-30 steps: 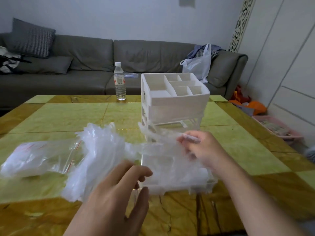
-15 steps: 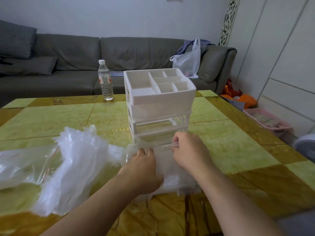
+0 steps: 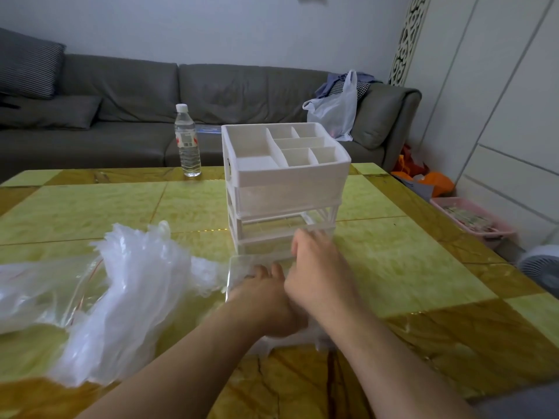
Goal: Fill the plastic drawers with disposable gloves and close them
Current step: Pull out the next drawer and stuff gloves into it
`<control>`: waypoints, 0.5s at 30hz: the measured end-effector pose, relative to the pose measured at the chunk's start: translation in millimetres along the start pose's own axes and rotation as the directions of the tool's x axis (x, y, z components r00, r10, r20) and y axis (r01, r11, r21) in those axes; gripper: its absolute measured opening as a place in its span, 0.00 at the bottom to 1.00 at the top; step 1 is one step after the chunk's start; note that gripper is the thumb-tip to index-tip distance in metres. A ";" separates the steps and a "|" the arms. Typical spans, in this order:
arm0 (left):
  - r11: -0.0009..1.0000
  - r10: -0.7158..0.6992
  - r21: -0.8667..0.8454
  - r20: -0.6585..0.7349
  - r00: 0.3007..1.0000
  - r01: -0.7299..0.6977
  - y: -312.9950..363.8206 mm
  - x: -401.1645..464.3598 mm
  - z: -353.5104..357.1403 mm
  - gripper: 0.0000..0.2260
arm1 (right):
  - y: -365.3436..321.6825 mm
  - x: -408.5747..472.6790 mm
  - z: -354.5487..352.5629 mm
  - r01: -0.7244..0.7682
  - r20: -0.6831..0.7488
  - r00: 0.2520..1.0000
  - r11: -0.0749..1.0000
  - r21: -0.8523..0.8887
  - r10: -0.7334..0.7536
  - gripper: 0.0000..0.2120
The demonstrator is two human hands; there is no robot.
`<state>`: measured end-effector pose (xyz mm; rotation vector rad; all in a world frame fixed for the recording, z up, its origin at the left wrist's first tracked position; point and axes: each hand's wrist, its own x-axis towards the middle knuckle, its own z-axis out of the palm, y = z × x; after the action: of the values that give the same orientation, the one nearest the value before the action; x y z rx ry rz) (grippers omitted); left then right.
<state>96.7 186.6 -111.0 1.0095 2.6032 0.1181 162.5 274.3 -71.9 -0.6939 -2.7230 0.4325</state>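
Both hands, left hand (image 3: 266, 300) and right hand (image 3: 317, 267), have pushed flat-fingered into the clear, glove-stuffed drawer (image 3: 239, 267).

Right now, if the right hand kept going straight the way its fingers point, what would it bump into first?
Probably the white drawer unit. The right hand points forward over the pulled-out clear drawer, its fingertips already near the unit's lower front; whether they touch is unclear.

Matt white plastic organizer (image 3: 284, 173); glossy stone-look table (image 3: 393, 267); filmy clear gloves (image 3: 130, 285).
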 end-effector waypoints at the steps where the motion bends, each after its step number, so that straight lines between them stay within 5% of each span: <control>1: 1.000 0.026 0.009 0.001 1.000 -0.026 -0.7 -0.2 0.5 0.47 | -2.3 -1.8 2.5 -0.017 0.081 0.997 0.999 0.047 0.013 0.07; 7: 0.983 -0.045 -0.177 0.030 0.999 0.050 -1.9 -3.7 -8.0 0.44 | 18.7 3.4 19.7 -0.126 0.463 0.871 0.985 -0.118 0.167 0.30; 15: 0.867 -0.253 -0.456 -0.056 0.966 0.201 2.4 2.2 3.5 0.33 | 26.2 5.4 28.0 -0.083 0.500 0.858 0.992 -0.091 0.118 0.45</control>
<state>97.9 189.7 -114.4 0.5396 2.5908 0.6995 159.0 293.0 -105.7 -0.8434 -3.2152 0.6285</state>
